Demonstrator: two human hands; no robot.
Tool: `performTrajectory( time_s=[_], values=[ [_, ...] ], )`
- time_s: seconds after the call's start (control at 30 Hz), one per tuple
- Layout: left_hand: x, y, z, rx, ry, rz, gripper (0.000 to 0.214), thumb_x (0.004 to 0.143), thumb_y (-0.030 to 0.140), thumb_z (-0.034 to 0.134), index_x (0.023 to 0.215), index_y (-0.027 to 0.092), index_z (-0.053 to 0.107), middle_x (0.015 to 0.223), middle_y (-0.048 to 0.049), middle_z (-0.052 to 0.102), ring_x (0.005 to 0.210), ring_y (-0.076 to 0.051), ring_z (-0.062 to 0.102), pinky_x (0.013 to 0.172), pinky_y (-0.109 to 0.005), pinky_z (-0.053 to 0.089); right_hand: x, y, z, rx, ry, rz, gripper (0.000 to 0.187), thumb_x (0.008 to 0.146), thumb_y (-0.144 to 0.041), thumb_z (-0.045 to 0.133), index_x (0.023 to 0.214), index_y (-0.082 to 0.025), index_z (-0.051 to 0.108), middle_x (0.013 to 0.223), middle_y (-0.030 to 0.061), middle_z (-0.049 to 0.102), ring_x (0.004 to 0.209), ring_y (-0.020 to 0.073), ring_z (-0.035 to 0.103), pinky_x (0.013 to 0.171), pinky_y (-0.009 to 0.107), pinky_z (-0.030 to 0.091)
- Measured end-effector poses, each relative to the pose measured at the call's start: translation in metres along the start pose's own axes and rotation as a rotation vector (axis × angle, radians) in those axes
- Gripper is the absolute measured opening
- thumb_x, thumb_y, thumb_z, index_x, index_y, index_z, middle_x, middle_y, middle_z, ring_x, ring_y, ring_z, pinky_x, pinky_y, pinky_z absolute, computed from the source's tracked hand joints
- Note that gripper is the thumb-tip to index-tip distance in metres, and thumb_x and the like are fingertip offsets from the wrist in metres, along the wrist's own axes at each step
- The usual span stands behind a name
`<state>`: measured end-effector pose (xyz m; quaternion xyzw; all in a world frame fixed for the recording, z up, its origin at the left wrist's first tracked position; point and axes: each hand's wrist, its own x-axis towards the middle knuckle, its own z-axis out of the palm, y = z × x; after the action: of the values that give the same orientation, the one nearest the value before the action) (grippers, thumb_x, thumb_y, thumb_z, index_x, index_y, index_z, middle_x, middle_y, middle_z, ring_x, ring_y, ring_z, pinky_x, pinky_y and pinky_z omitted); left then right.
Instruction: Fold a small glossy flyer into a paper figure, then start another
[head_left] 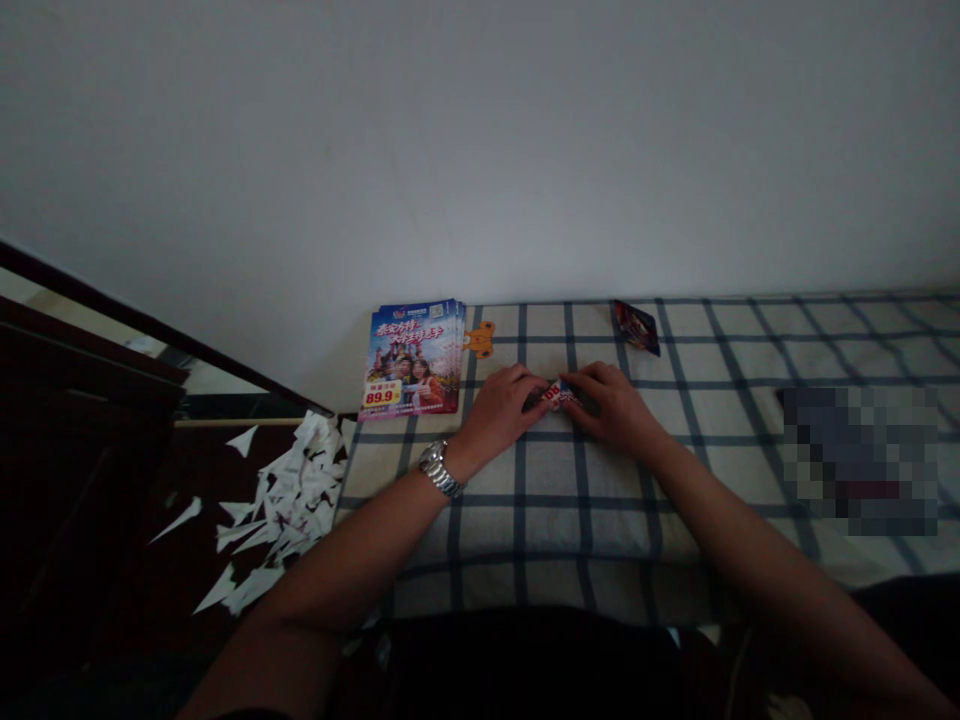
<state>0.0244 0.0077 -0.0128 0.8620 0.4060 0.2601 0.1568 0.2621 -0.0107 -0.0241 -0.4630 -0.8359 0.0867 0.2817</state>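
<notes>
Both my hands meet over the checked cloth (pixel 547 510), on a small folded piece of printed paper (pixel 555 394) in red, white and blue. My left hand (pixel 504 412), with a metal watch on its wrist, grips the paper's left end between thumb and fingers. On the right end, my right hand (pixel 611 408) closes in the same way. Fingers cover much of the paper, so its full shape is hidden. To the left lies a stack of colourful flyers (pixel 412 360). Beyond my right hand is a dark folded printed paper (pixel 636 328).
A pale wall (pixel 480 150) rises behind the cloth-covered surface. Many white folded paper pieces (pixel 300 490) are heaped on the dark floor at the left. A bear figure (pixel 480 340) shows beside the flyers. A pixelated patch (pixel 862 460) hides something at the right.
</notes>
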Motion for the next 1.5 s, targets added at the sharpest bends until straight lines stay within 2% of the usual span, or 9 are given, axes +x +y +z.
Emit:
performTrajectory(
  time_s=[0.23, 0.4, 0.53, 0.67, 0.87, 1.03, 1.2, 1.33, 1.5],
  values=[
    [0.0, 0.001, -0.001, -0.004, 0.006, 0.029, 0.024, 0.101, 0.041, 0.067, 0.113, 0.02, 0.07, 0.105, -0.0049, 0.065, 0.099, -0.022, 0.063, 0.089, -0.037, 0.051, -0.001, 0.002, 0.001, 0.013, -0.016, -0.001, 0.036, 0.099, -0.039, 0.065, 0.13, -0.021, 0.067, 0.114, 0.0144, 0.062, 0.103, 0.0318, 0.062, 0.093, 0.051, 0.056],
    [-0.001, 0.002, 0.0, 0.004, 0.031, 0.031, 0.026, 0.1, 0.039, 0.068, 0.118, 0.02, 0.068, 0.11, -0.006, 0.064, 0.104, -0.023, 0.062, 0.093, -0.039, 0.052, 0.001, 0.0, -0.002, 0.067, -0.009, 0.017, 0.034, 0.096, -0.034, 0.069, 0.127, -0.02, 0.064, 0.117, 0.0144, 0.066, 0.108, 0.0327, 0.063, 0.096, 0.051, 0.054],
    [-0.002, 0.001, 0.0, -0.009, 0.034, 0.032, 0.025, 0.101, 0.04, 0.067, 0.117, 0.021, 0.068, 0.112, -0.0064, 0.063, 0.106, -0.023, 0.062, 0.093, -0.039, 0.054, 0.001, -0.003, -0.004, 0.124, -0.024, 0.056, 0.034, 0.095, -0.034, 0.069, 0.127, -0.023, 0.061, 0.111, 0.0113, 0.071, 0.104, 0.0312, 0.066, 0.092, 0.048, 0.055],
    [-0.002, 0.002, -0.003, -0.068, 0.028, 0.04, 0.023, 0.101, 0.038, 0.067, 0.116, 0.02, 0.066, 0.113, -0.0066, 0.065, 0.109, -0.023, 0.063, 0.096, -0.04, 0.053, 0.0, -0.006, -0.006, 0.235, -0.014, 0.123, 0.034, 0.094, -0.036, 0.07, 0.124, -0.025, 0.06, 0.107, 0.0086, 0.073, 0.099, 0.0279, 0.069, 0.087, 0.043, 0.057],
    [-0.002, 0.007, -0.006, -0.291, -0.014, -0.037, 0.019, 0.103, 0.036, 0.063, 0.119, 0.024, 0.064, 0.11, -0.0029, 0.074, 0.1, -0.019, 0.071, 0.089, -0.034, 0.057, 0.0, -0.01, -0.01, 0.431, -0.01, 0.191, 0.029, 0.096, -0.037, 0.067, 0.122, -0.025, 0.06, 0.105, 0.0062, 0.073, 0.089, 0.0222, 0.07, 0.077, 0.036, 0.058],
    [-0.002, 0.008, -0.008, -0.355, 0.038, -0.002, 0.018, 0.104, 0.033, 0.063, 0.12, 0.024, 0.065, 0.115, -0.0029, 0.074, 0.104, -0.017, 0.071, 0.095, -0.034, 0.057, 0.0, -0.01, -0.009, 0.515, 0.008, 0.221, 0.035, 0.095, -0.042, 0.07, 0.124, -0.026, 0.059, 0.109, 0.0065, 0.073, 0.095, 0.0232, 0.071, 0.082, 0.037, 0.06],
    [-0.002, 0.007, -0.01, -0.346, 0.058, 0.014, 0.013, 0.103, 0.03, 0.064, 0.113, 0.023, 0.069, 0.109, -0.0027, 0.075, 0.101, -0.018, 0.071, 0.093, -0.034, 0.056, -0.001, -0.012, -0.01, 0.624, -0.016, 0.247, 0.043, 0.094, -0.047, 0.071, 0.13, -0.026, 0.058, 0.109, 0.0065, 0.075, 0.097, 0.0241, 0.072, 0.083, 0.038, 0.061],
    [-0.003, 0.006, -0.009, -0.356, 0.037, 0.038, 0.016, 0.102, 0.032, 0.066, 0.115, 0.024, 0.071, 0.108, -0.0025, 0.076, 0.099, -0.017, 0.072, 0.092, -0.033, 0.056, -0.001, -0.015, -0.012, 0.655, -0.058, 0.294, 0.033, 0.096, -0.051, 0.068, 0.113, -0.023, 0.067, 0.095, 0.0051, 0.077, 0.083, 0.0217, 0.073, 0.074, 0.034, 0.059],
    [-0.003, 0.009, -0.009, -0.383, 0.017, 0.023, 0.016, 0.102, 0.034, 0.067, 0.113, 0.025, 0.072, 0.109, -0.0024, 0.077, 0.099, -0.017, 0.072, 0.093, -0.034, 0.056, 0.0, -0.014, -0.013, 0.515, -0.053, 0.31, 0.031, 0.097, -0.053, 0.066, 0.101, -0.022, 0.072, 0.085, 0.0035, 0.077, 0.074, 0.0198, 0.07, 0.066, 0.031, 0.054]
  ],
)
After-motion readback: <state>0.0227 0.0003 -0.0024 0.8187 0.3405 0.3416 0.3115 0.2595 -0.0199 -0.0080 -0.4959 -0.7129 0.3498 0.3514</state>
